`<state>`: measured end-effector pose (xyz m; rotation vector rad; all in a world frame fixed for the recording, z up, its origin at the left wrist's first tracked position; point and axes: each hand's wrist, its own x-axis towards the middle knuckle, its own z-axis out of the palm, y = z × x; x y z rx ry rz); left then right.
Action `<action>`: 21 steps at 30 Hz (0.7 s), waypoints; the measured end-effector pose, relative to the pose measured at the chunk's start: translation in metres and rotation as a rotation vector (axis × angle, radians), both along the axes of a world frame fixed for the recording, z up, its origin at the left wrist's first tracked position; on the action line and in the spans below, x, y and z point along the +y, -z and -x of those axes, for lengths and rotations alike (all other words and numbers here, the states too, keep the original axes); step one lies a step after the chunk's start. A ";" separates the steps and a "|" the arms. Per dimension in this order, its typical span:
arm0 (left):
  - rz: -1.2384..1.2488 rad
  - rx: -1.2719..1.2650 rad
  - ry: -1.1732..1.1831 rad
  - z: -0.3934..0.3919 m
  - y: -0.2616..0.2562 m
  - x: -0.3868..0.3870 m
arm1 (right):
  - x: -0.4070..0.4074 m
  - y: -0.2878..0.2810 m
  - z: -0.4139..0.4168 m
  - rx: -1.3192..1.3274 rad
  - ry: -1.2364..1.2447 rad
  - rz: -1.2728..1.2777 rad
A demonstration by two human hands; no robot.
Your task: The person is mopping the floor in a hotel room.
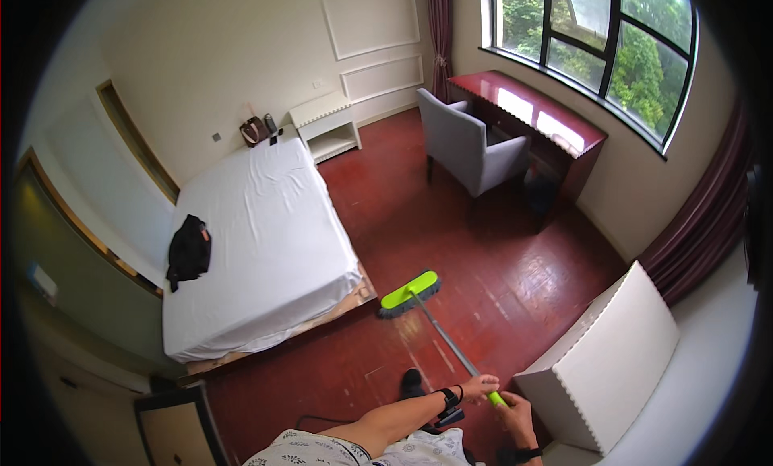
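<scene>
A broom with a green head (pixel 410 291) and dark grey bristles rests on the red wooden floor (pixel 356 194), near the foot corner of the bed. Its grey pole runs down towards me. My left hand (pixel 481 388), below a black wristband, is closed around the pole just above the green grip. The green grip (pixel 496 398) shows between my hands. My right hand (pixel 518 413) holds the handle at its lower end, partly covering it.
On the left stands a bed with a white sheet (pixel 266 224) and a black garment (pixel 190 252). A grey armchair (pixel 459 146) stands by a red desk (pixel 483 86). Close on my right is a white cabinet (pixel 616 357); a white nightstand (pixel 326 128) is beyond the bed. A black-framed panel (pixel 202 430) stands lower left.
</scene>
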<state>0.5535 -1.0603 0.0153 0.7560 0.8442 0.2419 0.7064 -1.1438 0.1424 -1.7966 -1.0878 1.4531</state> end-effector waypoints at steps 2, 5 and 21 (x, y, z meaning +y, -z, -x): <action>0.137 -0.068 0.169 -0.013 0.005 0.018 | 0.004 -0.033 -0.014 0.107 0.042 0.160; 0.259 -0.152 0.416 -0.021 0.002 0.025 | -0.011 -0.079 -0.006 0.018 0.214 0.235; 0.378 -0.072 -0.518 0.038 0.034 0.188 | 0.143 -0.043 0.045 0.063 0.277 0.298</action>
